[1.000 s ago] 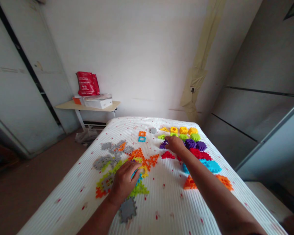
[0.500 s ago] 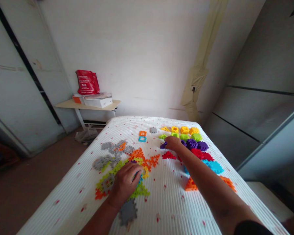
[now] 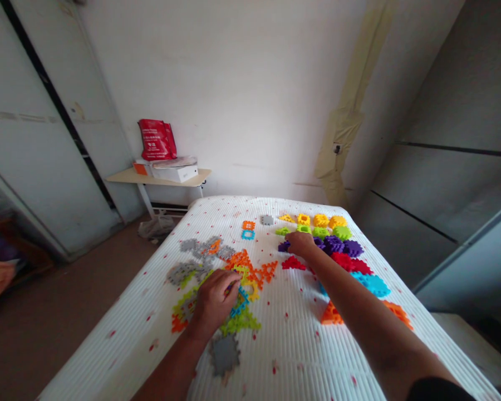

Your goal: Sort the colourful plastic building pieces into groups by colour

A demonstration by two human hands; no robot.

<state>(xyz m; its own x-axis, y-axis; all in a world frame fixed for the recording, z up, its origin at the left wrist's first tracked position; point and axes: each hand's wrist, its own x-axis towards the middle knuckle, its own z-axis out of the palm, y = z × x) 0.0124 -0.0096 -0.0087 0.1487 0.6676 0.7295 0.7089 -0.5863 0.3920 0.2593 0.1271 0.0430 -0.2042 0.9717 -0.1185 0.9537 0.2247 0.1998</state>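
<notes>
My left hand [image 3: 217,294] is low over a loose pile of plastic interlocking pieces, its fingers curled towards the thumb. A bit of purple shows by its fingertips, but I cannot tell what is pinched. Around it lie yellow-green pieces [image 3: 244,321], orange pieces [image 3: 241,259], a blue piece [image 3: 241,302] and grey pieces [image 3: 184,273]. My right hand [image 3: 299,244] reaches out to the row of purple pieces [image 3: 333,244], fingers closed and pointing down on a purple interlocking piece [image 3: 283,246] at the row's left end. My right forearm partly hides the blue and orange rows.
Further rows hold yellow [image 3: 320,220], green [image 3: 319,233], red [image 3: 294,263], blue [image 3: 373,284] and orange pieces [image 3: 332,314]. A grey square [image 3: 225,353] lies near me on the white bed cover [image 3: 292,356]. Beyond stands a small table [image 3: 129,177] with a red bag [image 3: 156,139].
The whole view has shifted slightly, so the things appear further right. My left hand has moved a little against the pile, showing more blue beside it. My right hand stays at the purple row.
</notes>
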